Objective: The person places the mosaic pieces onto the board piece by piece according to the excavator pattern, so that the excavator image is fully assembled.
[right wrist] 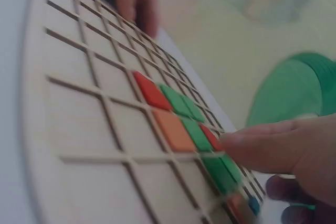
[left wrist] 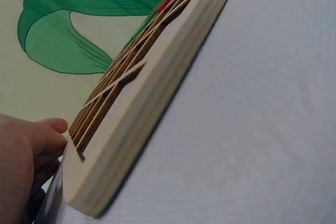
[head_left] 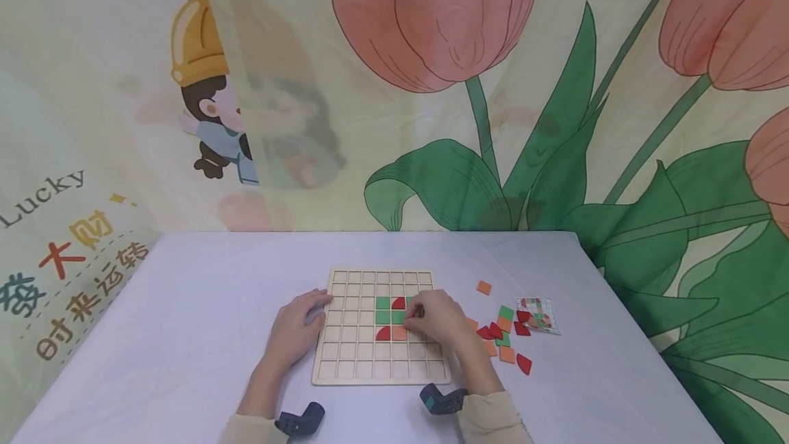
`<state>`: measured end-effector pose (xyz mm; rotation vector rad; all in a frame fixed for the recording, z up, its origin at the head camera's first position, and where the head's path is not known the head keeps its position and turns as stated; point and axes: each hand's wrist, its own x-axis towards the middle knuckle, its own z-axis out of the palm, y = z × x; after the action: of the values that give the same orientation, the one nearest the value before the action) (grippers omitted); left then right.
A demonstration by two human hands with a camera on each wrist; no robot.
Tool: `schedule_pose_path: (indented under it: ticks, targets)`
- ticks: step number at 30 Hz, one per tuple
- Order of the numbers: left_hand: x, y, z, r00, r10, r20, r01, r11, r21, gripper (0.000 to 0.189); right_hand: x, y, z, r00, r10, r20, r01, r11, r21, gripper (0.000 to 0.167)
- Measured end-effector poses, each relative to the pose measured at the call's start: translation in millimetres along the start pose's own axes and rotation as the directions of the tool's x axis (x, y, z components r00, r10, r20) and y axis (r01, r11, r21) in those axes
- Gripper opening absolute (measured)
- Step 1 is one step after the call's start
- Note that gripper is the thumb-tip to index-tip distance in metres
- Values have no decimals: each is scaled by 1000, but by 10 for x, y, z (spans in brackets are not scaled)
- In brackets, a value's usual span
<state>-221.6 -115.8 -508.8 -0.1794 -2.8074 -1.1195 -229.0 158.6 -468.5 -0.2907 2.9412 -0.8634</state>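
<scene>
A square wooden grid board (head_left: 345,369) lies on the table with green, red and orange tiles in some cells. My left hand (head_left: 298,324) rests at its left edge, fingertips touching the rim and fingers loosely bent. Over the right half of the board is my right hand (head_left: 439,317), its thumb and fingertips close together at a green tile (right wrist: 221,174). Whether they pinch or press that tile is hidden. Beside it sit a red quarter-round tile (head_left: 398,303) and an orange square tile (head_left: 399,334). Another red tile (right wrist: 151,90) and more green tiles (right wrist: 178,100) show in the right wrist view.
Loose red, green and orange tiles (head_left: 507,355) lie scattered right of the board. Beyond them is a small printed pattern card (head_left: 547,314), with a tile partly over it. A lone orange tile (head_left: 483,287) lies farther back. A patterned cloth hangs behind the white table (head_left: 234,273).
</scene>
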Motion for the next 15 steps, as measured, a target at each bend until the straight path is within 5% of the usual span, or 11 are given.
schedule_pose_path:
  ticks: [2, 8, 15]
  targets:
    - [1, 0, 9, 1000, 0, 1, 0, 1000, -1, 34, 20, 132, -63, 998, 46, -49, -43, 998, 47, 6]
    - [11, 10, 4, 1000, 7, -5, -7, 1000, 6, 34, 24, 471, -207, 977, 189, -96, -174, 974, 145, 28]
    - [9, -9, 7, 1000, -1, -3, 1, 1000, 4, 33, 67, 528, -120, 985, 149, -84, -137, 981, 135, 29]
